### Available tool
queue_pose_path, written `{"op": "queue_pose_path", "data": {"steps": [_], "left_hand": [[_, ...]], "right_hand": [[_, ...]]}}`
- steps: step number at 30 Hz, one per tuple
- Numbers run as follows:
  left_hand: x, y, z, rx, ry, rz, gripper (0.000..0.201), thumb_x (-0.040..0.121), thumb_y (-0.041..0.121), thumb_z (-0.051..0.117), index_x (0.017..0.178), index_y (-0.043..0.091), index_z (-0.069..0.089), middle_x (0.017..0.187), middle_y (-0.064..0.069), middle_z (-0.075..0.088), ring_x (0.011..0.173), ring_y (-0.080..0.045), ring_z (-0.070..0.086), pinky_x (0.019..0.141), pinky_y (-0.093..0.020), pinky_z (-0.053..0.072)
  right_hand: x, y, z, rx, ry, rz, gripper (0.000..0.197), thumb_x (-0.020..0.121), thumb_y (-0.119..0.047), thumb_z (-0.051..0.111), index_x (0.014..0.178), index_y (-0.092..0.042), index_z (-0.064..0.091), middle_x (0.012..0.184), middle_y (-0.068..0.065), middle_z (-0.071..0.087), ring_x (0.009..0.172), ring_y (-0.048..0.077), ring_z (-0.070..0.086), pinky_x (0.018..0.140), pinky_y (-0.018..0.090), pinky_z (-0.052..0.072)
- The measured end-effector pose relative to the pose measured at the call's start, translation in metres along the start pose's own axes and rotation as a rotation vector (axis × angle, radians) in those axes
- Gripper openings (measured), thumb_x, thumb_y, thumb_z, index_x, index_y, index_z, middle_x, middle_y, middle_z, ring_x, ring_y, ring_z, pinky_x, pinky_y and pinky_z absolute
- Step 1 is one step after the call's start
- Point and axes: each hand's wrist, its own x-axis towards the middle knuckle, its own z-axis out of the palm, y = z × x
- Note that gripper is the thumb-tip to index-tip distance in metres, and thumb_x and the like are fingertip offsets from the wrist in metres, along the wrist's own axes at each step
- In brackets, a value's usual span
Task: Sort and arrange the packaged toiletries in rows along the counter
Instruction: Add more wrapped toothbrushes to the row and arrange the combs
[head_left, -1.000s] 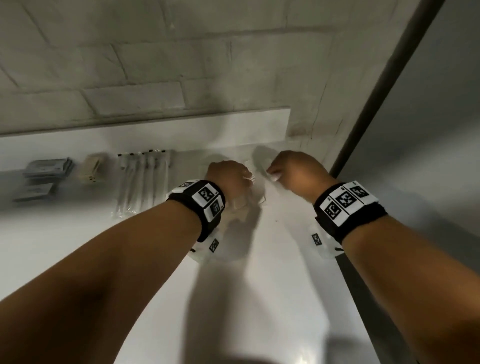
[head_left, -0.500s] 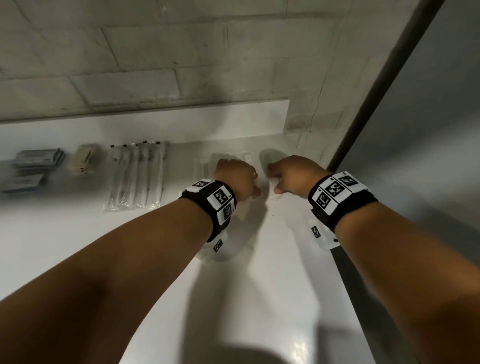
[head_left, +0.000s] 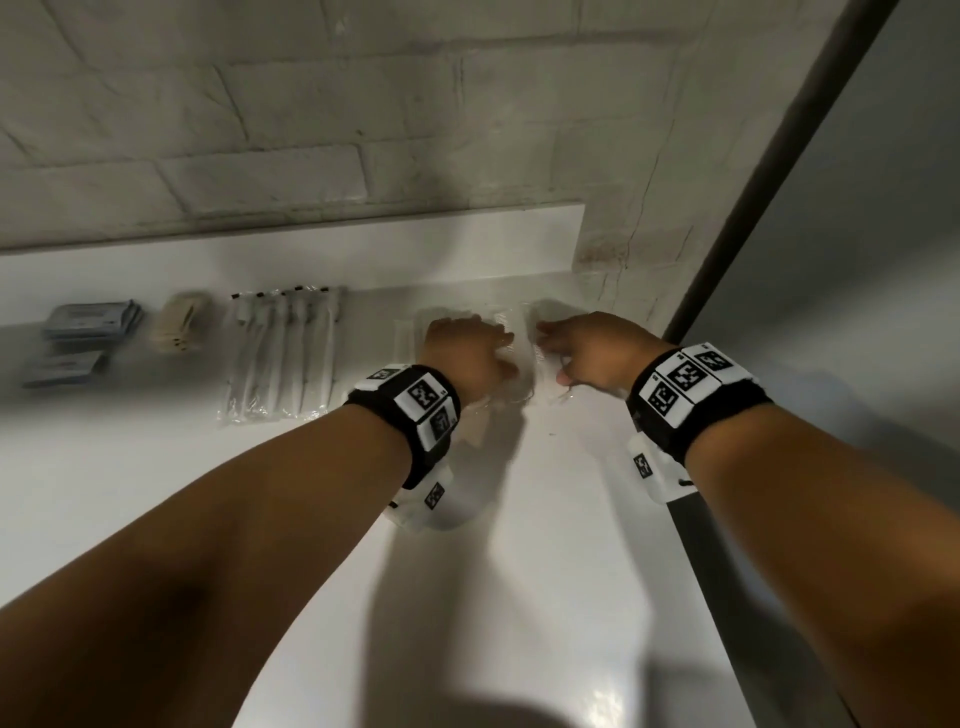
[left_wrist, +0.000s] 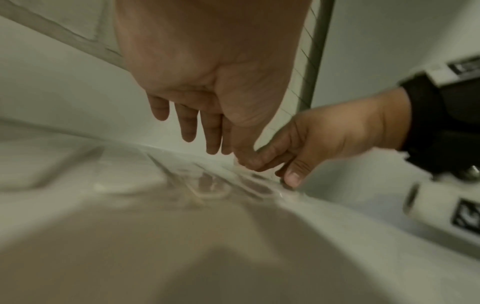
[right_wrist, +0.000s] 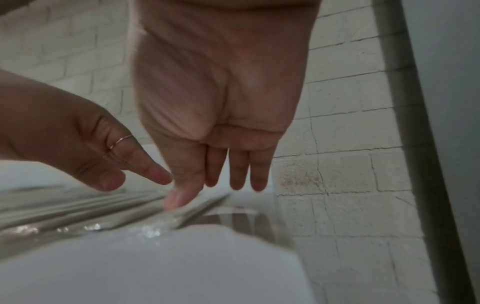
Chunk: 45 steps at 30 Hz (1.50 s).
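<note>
Both hands work at the far right corner of the white counter (head_left: 545, 571), close against its raised back edge and the brick wall (head_left: 311, 104). The left hand (head_left: 465, 353) has its fingers straight and pointing down, their tips on or just above a set of clear plastic packets (head_left: 511, 332) lying flat there; what the packets hold is too blurred to tell. The right hand (head_left: 592, 353) is just beside it, fingers also extended and relaxed, with the thumb (right_wrist: 179, 197) pressing on the edge of one clear packet. Neither hand is wrapped round anything. A thin ring (right_wrist: 120, 142) shows on a left-hand finger.

Along the back edge to the left, a row of long, narrow wrapped toothbrushes (head_left: 283, 353) lies side by side, lengthwise toward the wall. Left of them sits a small beige packet (head_left: 179, 322), and farther left, near the far left corner, two stacks of blue-grey flat packets (head_left: 91, 322). Each wrist wears a black band with printed markers (head_left: 685, 384).
</note>
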Motion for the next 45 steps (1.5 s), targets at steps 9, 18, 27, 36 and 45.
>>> {"op": "queue_pose_path", "data": {"steps": [9, 18, 27, 36, 45], "left_hand": [[-0.013, -0.024, -0.007, 0.128, -0.097, 0.002, 0.032, 0.083, 0.045, 0.06, 0.107, 0.025, 0.068, 0.12, 0.007, 0.065, 0.12, -0.017, 0.052, 0.11, -0.037, 0.026], [-0.014, -0.015, -0.006, 0.138, -0.078, -0.014, 0.025, 0.075, 0.038, 0.058, 0.057, 0.024, 0.047, 0.092, 0.009, 0.068, 0.105, -0.015, 0.057, 0.103, -0.036, 0.027], [-0.022, -0.045, -0.01, 0.131, 0.043, -0.072, 0.041, 0.088, 0.048, 0.055, 0.125, 0.03, 0.061, 0.135, 0.003, 0.058, 0.129, -0.018, 0.047, 0.116, -0.036, 0.017], [-0.036, -0.042, -0.01, 0.229, -0.036, -0.046, 0.023, 0.082, 0.038, 0.055, 0.093, 0.027, 0.071, 0.107, 0.003, 0.068, 0.114, -0.018, 0.054, 0.111, -0.039, 0.019], [-0.037, -0.047, -0.012, 0.098, 0.013, -0.079, 0.036, 0.083, 0.045, 0.061, 0.116, 0.03, 0.067, 0.13, 0.005, 0.061, 0.126, -0.017, 0.05, 0.11, -0.034, 0.025]], "right_hand": [[0.015, -0.032, 0.007, -0.048, 0.085, -0.027, 0.03, 0.076, -0.031, 0.073, 0.104, -0.018, 0.07, 0.112, 0.002, 0.065, 0.101, 0.028, 0.062, 0.084, 0.035, 0.051], [0.014, -0.031, 0.014, -0.038, 0.082, -0.036, 0.033, 0.076, -0.028, 0.073, 0.108, -0.019, 0.069, 0.116, -0.001, 0.063, 0.105, 0.027, 0.061, 0.087, 0.035, 0.05], [0.017, -0.049, 0.005, -0.002, 0.166, -0.055, 0.035, 0.077, -0.028, 0.072, 0.111, -0.019, 0.069, 0.122, 0.001, 0.061, 0.11, 0.027, 0.058, 0.086, 0.03, 0.046], [0.027, -0.076, 0.017, -0.044, 0.075, -0.091, 0.026, 0.075, -0.023, 0.072, 0.101, -0.015, 0.071, 0.107, 0.006, 0.068, 0.097, 0.029, 0.064, 0.076, 0.03, 0.046], [0.025, -0.074, 0.017, 0.014, 0.098, -0.116, 0.026, 0.075, -0.023, 0.071, 0.101, -0.018, 0.071, 0.112, 0.003, 0.065, 0.101, 0.027, 0.061, 0.083, 0.033, 0.05]]}}
